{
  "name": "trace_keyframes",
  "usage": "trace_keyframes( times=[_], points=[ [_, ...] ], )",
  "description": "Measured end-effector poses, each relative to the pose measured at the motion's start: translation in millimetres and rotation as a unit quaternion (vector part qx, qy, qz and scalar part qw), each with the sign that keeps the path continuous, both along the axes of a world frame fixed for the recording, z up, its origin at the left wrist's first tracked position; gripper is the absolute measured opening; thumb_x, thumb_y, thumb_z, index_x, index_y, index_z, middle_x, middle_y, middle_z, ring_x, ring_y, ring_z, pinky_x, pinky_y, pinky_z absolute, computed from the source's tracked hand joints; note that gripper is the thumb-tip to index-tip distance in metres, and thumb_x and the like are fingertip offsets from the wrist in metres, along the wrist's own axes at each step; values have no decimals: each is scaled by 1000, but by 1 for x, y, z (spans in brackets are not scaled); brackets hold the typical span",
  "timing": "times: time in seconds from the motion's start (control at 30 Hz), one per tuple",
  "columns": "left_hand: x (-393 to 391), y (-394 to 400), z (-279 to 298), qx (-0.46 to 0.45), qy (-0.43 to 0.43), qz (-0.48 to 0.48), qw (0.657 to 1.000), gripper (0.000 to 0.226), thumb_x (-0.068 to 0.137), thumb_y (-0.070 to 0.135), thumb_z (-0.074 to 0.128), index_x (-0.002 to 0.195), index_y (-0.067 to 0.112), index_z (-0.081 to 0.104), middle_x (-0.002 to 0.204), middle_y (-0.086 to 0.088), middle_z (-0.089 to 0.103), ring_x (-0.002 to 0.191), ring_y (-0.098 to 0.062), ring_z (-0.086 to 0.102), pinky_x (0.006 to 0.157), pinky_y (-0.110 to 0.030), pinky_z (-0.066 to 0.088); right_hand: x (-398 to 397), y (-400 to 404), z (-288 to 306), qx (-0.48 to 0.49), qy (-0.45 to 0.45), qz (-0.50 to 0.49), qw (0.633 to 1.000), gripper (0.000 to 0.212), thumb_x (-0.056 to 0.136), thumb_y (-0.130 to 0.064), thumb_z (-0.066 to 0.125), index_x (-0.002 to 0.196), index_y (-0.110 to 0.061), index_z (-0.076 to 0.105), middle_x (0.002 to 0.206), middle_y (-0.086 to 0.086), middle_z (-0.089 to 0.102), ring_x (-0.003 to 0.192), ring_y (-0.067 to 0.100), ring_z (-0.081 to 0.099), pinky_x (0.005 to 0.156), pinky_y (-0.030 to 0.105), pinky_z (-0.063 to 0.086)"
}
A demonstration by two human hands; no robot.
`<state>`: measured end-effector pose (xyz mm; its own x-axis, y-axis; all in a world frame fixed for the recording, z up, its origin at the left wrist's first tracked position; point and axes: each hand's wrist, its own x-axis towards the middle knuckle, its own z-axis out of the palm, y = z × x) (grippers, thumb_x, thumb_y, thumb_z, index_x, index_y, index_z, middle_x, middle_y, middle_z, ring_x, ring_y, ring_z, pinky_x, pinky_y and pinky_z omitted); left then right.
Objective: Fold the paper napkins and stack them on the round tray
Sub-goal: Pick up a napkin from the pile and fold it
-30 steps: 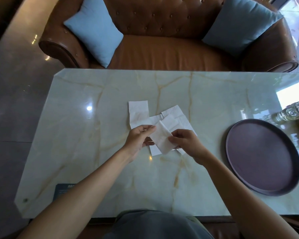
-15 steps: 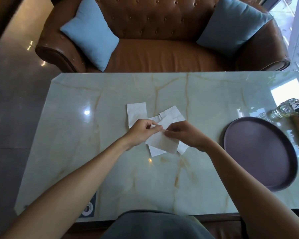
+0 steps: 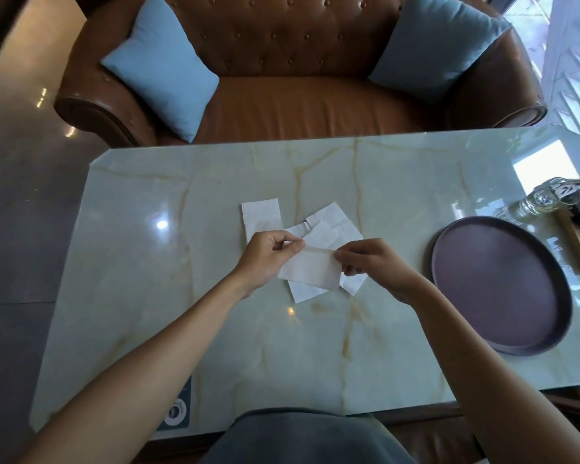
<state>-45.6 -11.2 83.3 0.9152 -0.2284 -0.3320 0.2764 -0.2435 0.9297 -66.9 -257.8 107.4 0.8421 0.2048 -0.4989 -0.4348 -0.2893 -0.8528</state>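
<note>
One paper napkin (image 3: 310, 271) is held up just above the counter (image 3: 399, 195) by both hands. Its top left corner is pinched by the left hand (image 3: 265, 259), and its top right corner is pinched by the right hand (image 3: 370, 264). It is likely held by the two corners so that the edge stays straight and a neat fold can be made.

More napkins (image 3: 335, 229) are spread flat on the counter under and behind the hands. One long napkin (image 3: 261, 217) is laid a little to the left, partly under the others. They seem to be kept close so that each can be picked up fast.

The round tray (image 3: 499, 283) is set well apart to the right, and nothing is seen on it yet. A glass bottle (image 3: 546, 197) is lying just behind the tray. No stack has been started, so most of the job is judged to be left.
</note>
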Motion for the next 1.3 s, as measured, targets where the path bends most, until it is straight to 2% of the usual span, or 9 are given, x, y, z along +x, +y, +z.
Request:
trace_keyframes(
  times=[0.13,0.23,0.37,0.47,0.57,0.77,1.0,1.17,1.3],
  points=[
    [0,2,-2,-28,7,31,999,12,96,25,71,86,27,77,63,22,57,62,3,50,60,-8,39,-14,-11,-9,24,11,-81,996,18,97,-24,68,102,-12,81,97,8,79,88,21,73,93,41,57],
    [-2,-1,-1,-53,31,12,998,12,95,29,72,85,29,78,72,11,61,70,-4,54,64,-15,43,-28,-4,-16,85,54,-84,991,42,89,-45,74,119,-16,75,116,5,78,110,23,73,98,42,58],
    [-7,-10,-4,-84,66,-3,994,12,93,39,72,93,29,79,88,-10,60,84,-23,57,78,-39,48,-40,11,-26,137,72,-85,984,42,95,-37,70,119,-2,71,106,9,78,101,25,77,92,37,60],
    [-12,-14,-7,-99,109,13,989,38,80,51,80,109,27,74,95,-15,70,88,-23,66,84,-41,54,-46,14,-32,118,46,-101,987,20,100,-19,67,107,-2,73,91,8,79,82,22,76,82,32,59],
    [-20,-18,-16,-156,181,16,971,53,78,38,85,120,13,68,110,-17,77,98,-26,76,86,-39,61,-51,9,-35,104,32,-135,985,12,99,-14,66,103,-6,75,86,5,78,77,20,75,78,30,59],
    [-36,-44,-26,-113,177,-2,978,17,93,13,74,104,0,72,94,-13,80,80,-23,79,67,-24,60,-68,-14,-35,83,32,-177,980,13,100,-17,65,100,-12,78,83,2,78,75,18,74,75,28,60],
    [-28,-111,-28,-39,129,-11,991,18,97,13,69,105,-3,73,93,-15,77,77,-20,77,72,-27,62,-77,-71,-42,63,32,-327,942,19,100,-12,65,99,3,75,80,10,68,73,24,67,77,37,59],
    [-16,-186,-35,40,86,-41,995,9,95,14,69,89,12,76,76,2,69,72,-14,66,78,-30,59,-80,-140,-54,34,37,-363,930,12,90,-14,72,80,-12,77,69,-1,69,67,15,67,71,31,59],
    [-12,-259,-48,59,94,-63,992,10,95,14,68,94,10,78,74,-3,67,71,-18,62,76,-31,54,-80,-205,-67,24,57,-406,912,7,79,-15,73,79,-11,79,73,7,68,72,20,63,75,38,57]
  ],
)
